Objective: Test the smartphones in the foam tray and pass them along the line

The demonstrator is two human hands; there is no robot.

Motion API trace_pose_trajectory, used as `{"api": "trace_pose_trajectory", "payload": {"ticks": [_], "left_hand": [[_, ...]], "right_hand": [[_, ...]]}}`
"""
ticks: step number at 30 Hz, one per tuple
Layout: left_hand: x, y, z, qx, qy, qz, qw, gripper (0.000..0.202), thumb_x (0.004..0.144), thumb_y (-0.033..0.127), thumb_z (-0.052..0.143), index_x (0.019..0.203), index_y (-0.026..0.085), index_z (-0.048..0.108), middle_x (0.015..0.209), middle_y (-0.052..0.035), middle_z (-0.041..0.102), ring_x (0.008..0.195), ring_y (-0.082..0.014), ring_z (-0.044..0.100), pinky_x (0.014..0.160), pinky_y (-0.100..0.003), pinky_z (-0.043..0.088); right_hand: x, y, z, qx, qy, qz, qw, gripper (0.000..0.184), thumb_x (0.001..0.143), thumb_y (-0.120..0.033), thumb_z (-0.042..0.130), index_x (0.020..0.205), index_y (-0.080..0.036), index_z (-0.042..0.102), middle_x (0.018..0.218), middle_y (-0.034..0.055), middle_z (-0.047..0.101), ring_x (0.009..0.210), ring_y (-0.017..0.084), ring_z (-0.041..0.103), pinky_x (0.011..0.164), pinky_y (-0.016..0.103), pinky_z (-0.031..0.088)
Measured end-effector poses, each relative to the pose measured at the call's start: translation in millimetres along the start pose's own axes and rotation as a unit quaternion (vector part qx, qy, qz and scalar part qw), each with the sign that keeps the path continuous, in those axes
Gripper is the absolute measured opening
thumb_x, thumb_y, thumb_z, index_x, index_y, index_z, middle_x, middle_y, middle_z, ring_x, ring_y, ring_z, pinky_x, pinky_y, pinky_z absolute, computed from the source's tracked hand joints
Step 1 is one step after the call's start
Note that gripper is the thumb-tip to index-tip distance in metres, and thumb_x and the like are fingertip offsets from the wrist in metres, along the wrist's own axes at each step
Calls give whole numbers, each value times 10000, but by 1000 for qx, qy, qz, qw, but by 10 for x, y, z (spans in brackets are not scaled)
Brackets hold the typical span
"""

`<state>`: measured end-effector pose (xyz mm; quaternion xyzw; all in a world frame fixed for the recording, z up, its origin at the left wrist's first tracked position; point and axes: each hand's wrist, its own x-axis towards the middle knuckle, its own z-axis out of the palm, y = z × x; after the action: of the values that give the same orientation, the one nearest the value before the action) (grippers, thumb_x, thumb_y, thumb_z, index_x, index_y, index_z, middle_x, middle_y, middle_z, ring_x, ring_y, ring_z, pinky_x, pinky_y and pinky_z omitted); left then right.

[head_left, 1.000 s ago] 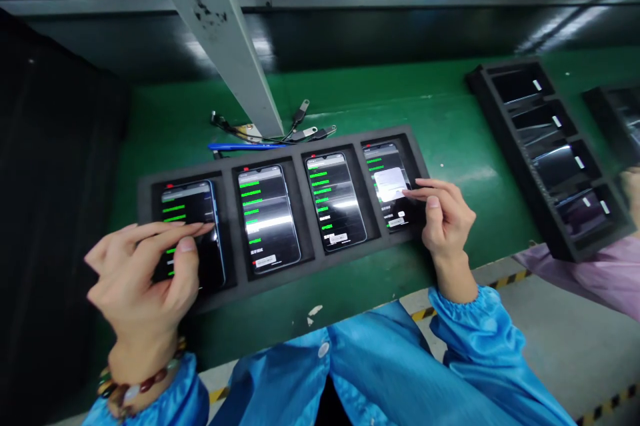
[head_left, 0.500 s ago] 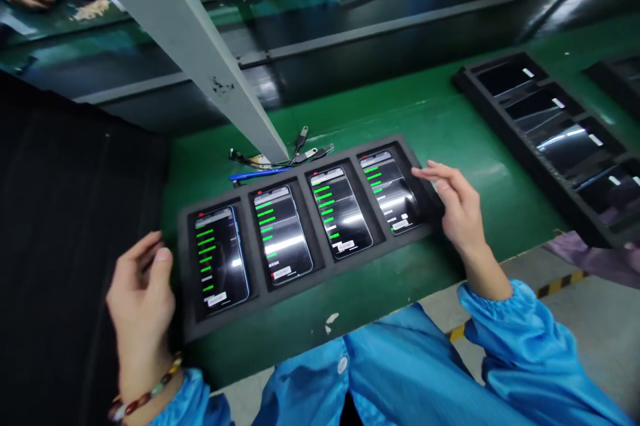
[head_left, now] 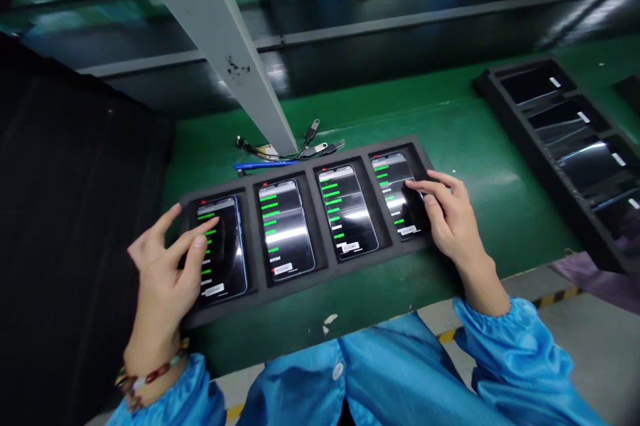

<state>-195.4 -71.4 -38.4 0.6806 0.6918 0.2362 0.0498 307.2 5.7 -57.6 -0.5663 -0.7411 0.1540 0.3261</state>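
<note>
A black foam tray (head_left: 300,279) lies on the green belt and holds several phones side by side, their screens lit with green lines. My left hand (head_left: 167,266) rests over the leftmost phone (head_left: 225,253), fingers stretched out, fingertips on its screen. On the rightmost phone (head_left: 397,203) lies my right hand (head_left: 447,216), fingers spread, the forefinger touching the glass. The two middle phones (head_left: 286,229) (head_left: 347,211) lie untouched. Neither hand holds anything.
A grey slanted post (head_left: 225,46) rises behind the tray, with cables and plugs (head_left: 310,143) and a blue pen (head_left: 265,165) at its foot. A second black tray (head_left: 565,139) with dark phones lies at the right. Black matting (head_left: 75,213) covers the left.
My left hand has come in from beside the tray onto the leftmost phone's screen. My right hand has moved from the tray's right edge back onto the rightmost phone.
</note>
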Motion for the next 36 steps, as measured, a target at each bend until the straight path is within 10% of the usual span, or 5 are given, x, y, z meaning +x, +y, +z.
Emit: {"api": "trace_pose_trajectory", "payload": {"ticks": [6,11,19,27,36], "left_hand": [[5,318,-33,-29,21,50,998,323,1080,368,597,1322,307,803,1732,-108,519,1558,-418,501,1309,-702,287],[-8,590,65,-83,0,140,987,379,1037,222,631,1395,297,733,1255,-83,820,1235,-308,723,1281,-606,369],[-103,451,44,-79,70,100,989,278,1059,234,579,1223,289,796,1185,-55,823,1182,-294,740,1238,-586,427],[9,727,63,-69,-109,135,982,349,1083,278,509,1331,299,754,1277,-39,804,1334,-303,667,1296,-578,271],[128,1076,65,-73,-131,134,980,408,1091,300,465,1434,260,682,1372,-57,784,1408,-300,600,1339,-577,213]], "right_hand": [[-50,-37,-17,15,54,-41,998,368,1144,-354,495,1349,-297,795,1359,103,759,1431,335,631,1185,604,525],[-112,-1,-23,14,50,-69,996,355,1106,-378,532,1247,-296,847,1304,108,783,1348,362,691,1099,617,570],[-128,43,-29,14,38,-113,993,331,1084,-330,565,1234,-276,854,1286,111,797,1310,368,707,1057,594,570],[-144,26,-46,11,32,-109,994,336,1092,-307,563,1269,-288,849,1264,96,805,1319,372,707,1089,590,560],[-144,31,-17,-1,68,-97,993,302,1078,-332,606,1225,-305,868,1210,105,809,1253,395,737,1013,599,586]]}}
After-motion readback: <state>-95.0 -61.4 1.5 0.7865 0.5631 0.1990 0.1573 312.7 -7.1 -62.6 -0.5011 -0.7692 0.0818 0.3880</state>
